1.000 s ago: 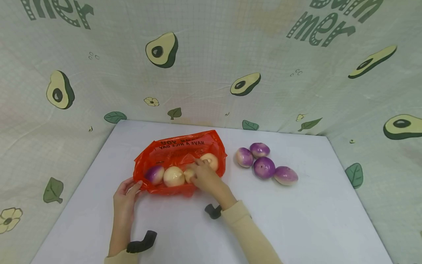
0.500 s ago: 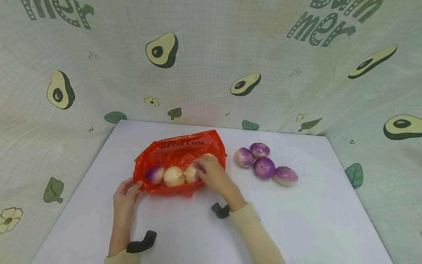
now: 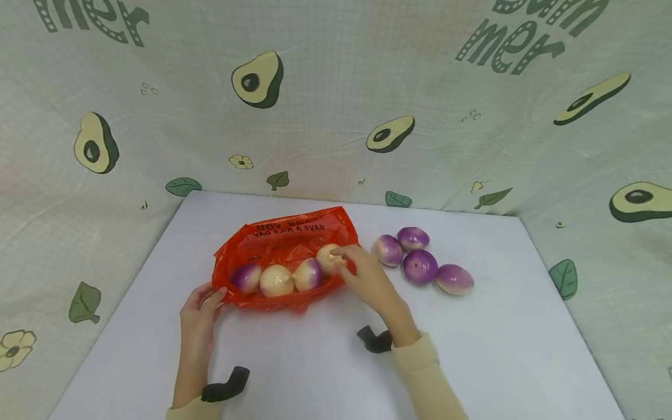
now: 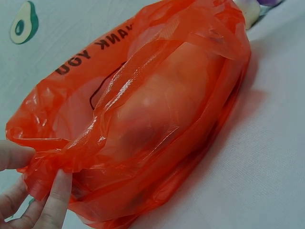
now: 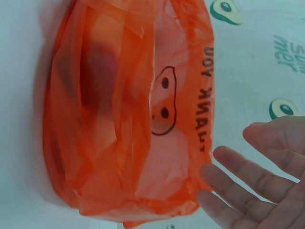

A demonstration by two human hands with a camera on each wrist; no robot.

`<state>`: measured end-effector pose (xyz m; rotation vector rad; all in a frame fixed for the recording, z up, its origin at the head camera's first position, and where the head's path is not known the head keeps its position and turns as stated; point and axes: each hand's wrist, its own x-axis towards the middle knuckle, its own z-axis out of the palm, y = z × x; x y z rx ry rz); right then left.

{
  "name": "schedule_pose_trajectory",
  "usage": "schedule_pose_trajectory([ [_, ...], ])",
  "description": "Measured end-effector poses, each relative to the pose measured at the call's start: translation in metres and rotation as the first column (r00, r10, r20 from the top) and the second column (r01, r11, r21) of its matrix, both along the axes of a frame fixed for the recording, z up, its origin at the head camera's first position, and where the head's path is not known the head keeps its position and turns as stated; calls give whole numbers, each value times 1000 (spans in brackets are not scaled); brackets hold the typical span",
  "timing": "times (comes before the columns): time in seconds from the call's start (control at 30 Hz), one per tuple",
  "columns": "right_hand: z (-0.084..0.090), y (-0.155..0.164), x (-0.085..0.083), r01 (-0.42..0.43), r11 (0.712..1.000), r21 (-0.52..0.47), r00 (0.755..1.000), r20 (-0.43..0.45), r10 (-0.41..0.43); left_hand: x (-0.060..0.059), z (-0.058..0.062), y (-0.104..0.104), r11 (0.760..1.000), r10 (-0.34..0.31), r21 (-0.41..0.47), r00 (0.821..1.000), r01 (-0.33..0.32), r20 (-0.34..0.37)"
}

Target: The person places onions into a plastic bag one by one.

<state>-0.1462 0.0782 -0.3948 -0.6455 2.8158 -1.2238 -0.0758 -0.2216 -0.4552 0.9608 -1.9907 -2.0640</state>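
In the head view, an orange plastic bag (image 3: 286,256) is lying on the white table (image 3: 472,350), left of centre, with its mouth facing the person. Four round vegetables are sitting in a row inside the mouth: a purple one (image 3: 247,277) at the left, a pale one (image 3: 276,281), a purple-streaked one (image 3: 308,275), and a cream one (image 3: 329,258) at the right end. The left hand (image 3: 199,312) is pinching the bag's left edge between thumb and fingers. The right hand (image 3: 364,274) is resting at the bag's right end, fingers loosely spread and fingertips touching the cream vegetable, gripping nothing. Four more purple vegetables (image 3: 420,262) are lying in a cluster on the table just to the right of that hand. A cloth printed with avocados (image 3: 336,105) is hanging behind and beside the table. In the left wrist view, the bag (image 4: 152,119) is filling the frame, and the left hand's fingers (image 4: 57,198) are pinching its crumpled rim at the lower left. In the right wrist view, the bag (image 5: 128,114) is showing a printed face and lettering, and the right hand (image 5: 264,176) is lying open beside its edge, fingers straight and apart.
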Motion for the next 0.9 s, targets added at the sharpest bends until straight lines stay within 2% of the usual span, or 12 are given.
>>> schedule_pose_trajectory([
  [0.17,2,16,3,27,999,-37,1000,11,-26,0,0,0,1000,-2,1,1000,2,1],
  [0.57,-2,54,10,139,985,-97,988,-46,-144,0,1,0,1000,3,10,1000,-3,-17],
  [0.9,-20,89,20,224,948,-228,962,-102,-252,-1,3,1,1000,6,-7,1000,-6,-1],
])
